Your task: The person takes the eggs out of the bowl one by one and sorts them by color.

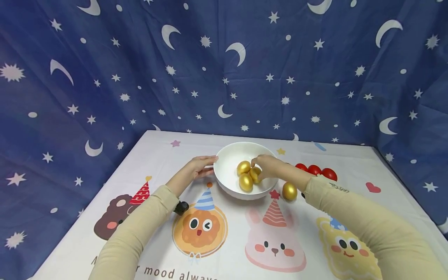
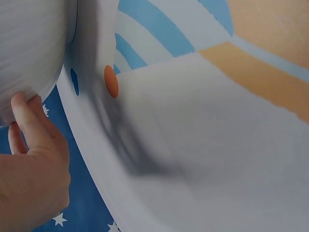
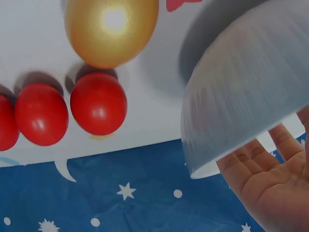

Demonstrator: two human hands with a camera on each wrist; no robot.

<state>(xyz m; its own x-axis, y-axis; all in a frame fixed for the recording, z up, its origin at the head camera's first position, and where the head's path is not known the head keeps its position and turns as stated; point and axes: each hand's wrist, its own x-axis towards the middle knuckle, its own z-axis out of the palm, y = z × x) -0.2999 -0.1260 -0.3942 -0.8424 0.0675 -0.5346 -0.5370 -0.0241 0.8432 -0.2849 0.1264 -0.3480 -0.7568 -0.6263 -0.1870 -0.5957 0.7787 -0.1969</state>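
Observation:
A white bowl (image 1: 229,186) stands on the table, with three golden eggs in it. Two of them, one golden egg (image 1: 243,167) and another (image 1: 246,182), lie side by side on its bottom. My right hand (image 1: 269,166) reaches over the right rim and pinches the third golden egg (image 1: 256,174) between thumb and fingers. Seen from the right wrist, the bowl wall hides those fingertips and the egg. With fairly straight fingers, my left hand (image 1: 200,167) touches the bowl's left side near the rim; the left wrist view shows fingertips (image 2: 19,100) against the outer wall.
Another golden egg (image 1: 289,191) lies outside the bowl at its right, under my right forearm. Beyond it is a row of red eggs (image 3: 99,103). The tablecloth (image 1: 196,146) has printed cartoon figures, and a blue star-patterned curtain (image 1: 210,101) hangs behind the table.

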